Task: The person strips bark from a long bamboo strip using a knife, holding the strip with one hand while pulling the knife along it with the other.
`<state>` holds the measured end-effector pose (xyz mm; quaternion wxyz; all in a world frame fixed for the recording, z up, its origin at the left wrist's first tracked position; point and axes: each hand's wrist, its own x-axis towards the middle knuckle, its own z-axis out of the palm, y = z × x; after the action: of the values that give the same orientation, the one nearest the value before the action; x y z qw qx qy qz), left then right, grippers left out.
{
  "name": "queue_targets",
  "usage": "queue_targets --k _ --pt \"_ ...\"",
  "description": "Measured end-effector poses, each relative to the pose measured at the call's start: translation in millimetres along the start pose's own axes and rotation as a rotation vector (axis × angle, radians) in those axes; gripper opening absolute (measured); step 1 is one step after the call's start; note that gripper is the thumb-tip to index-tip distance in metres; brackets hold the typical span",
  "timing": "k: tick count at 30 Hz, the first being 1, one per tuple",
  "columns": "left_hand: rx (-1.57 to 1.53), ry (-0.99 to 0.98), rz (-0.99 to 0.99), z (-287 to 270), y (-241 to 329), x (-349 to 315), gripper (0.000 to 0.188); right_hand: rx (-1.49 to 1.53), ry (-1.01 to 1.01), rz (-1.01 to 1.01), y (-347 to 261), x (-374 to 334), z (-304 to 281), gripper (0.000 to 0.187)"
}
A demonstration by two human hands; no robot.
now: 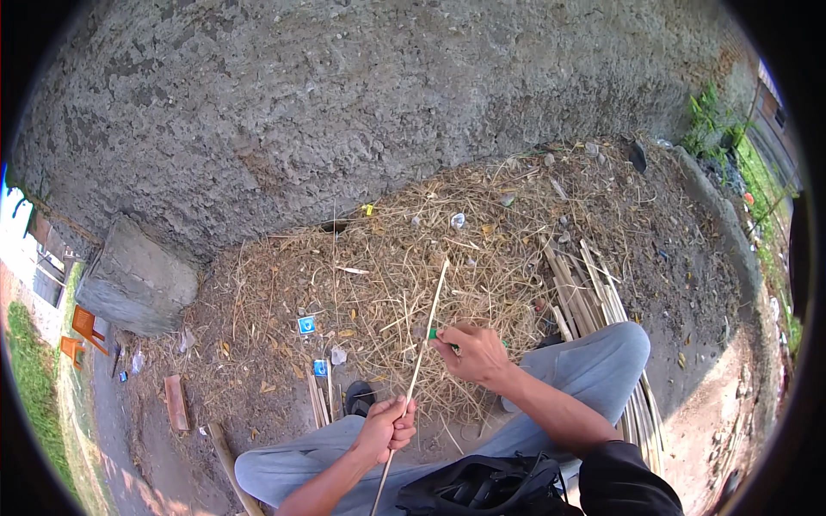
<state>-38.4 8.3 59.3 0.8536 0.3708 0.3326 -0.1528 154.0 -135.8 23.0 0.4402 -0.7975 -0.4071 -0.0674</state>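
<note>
A thin, pale bamboo strip (437,297) slants from my lap up over the shavings in front of me. My left hand (385,430) is closed round its lower part, above my left shin. My right hand (478,353) grips a small green-handled knife (434,334); its short blade, hard to make out, meets the strip about midway along its upper part. Most of the handle is hidden by my fingers. Dry shavings (413,215) lie thickly on the ground under and beyond both hands.
Split bamboo strips (578,288) lie in a bundle by my right knee. A few more strips (318,397) and a dark sandal (360,397) are near my left leg. A rough wall (387,103) rises ahead, with a concrete block (142,275) at left and a brick (176,402) closer in.
</note>
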Motion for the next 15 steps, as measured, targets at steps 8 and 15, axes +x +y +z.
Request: queue_targets --k 8,15 --pt "-0.027 -0.035 -0.092 -10 -9 -4 0.026 -0.045 0.003 0.154 40 17 2 0.018" --pt "0.033 -0.079 -0.095 -10 -7 -15 0.027 -0.133 -0.017 0.682 135 18 -22 0.020"
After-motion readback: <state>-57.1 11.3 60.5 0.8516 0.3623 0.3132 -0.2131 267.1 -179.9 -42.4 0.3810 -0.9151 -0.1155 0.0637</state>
